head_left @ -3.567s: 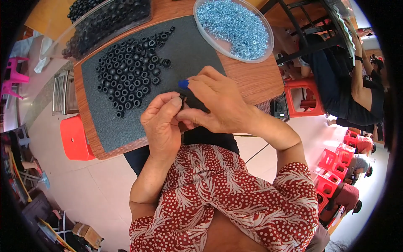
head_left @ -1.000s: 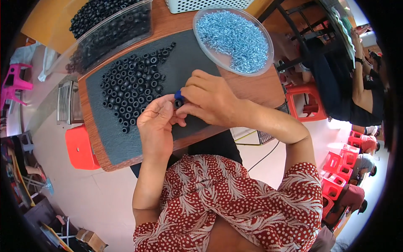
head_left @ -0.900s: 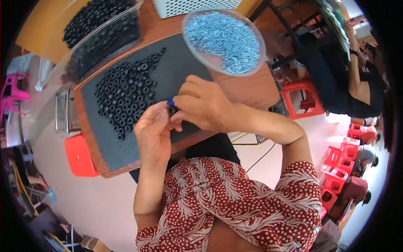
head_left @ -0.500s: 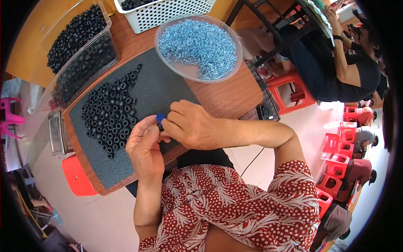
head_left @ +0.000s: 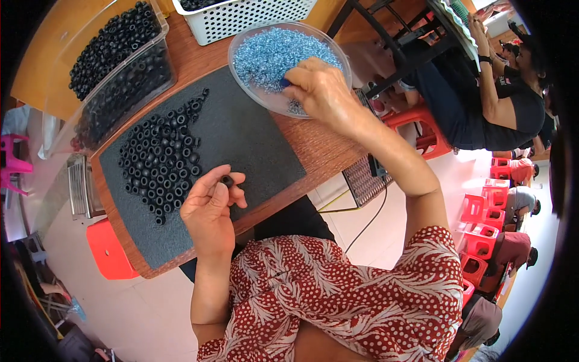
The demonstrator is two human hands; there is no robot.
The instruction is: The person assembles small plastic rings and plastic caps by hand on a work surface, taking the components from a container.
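Observation:
Between the thumb and fingers of my left hand (head_left: 211,208) is a small black ring-shaped part (head_left: 227,180), held above the dark mat (head_left: 253,139). My right hand (head_left: 319,90) reaches over a round clear tray (head_left: 244,87) of tiny shiny light-blue pieces (head_left: 271,51). Its fingers are pinched together at the pieces, and what they grip, if anything, is hidden. A blue cover (head_left: 284,82) shows at a fingertip of that hand. Many more black ring-shaped parts (head_left: 160,157) lie in a loose heap on the mat, left of my left hand.
A clear plastic bin (head_left: 129,90) of black parts stands at the far left of the wooden table (head_left: 325,142). Behind the tray is a white perforated basket (head_left: 241,21). Red stools (head_left: 114,250) stand around. A person in dark clothes (head_left: 506,99) sits at the right.
My right hand has left my left hand and moved up and right to the tray of blue pieces. The left hand stays nearly in place, its black ring-shaped part now in plain sight.

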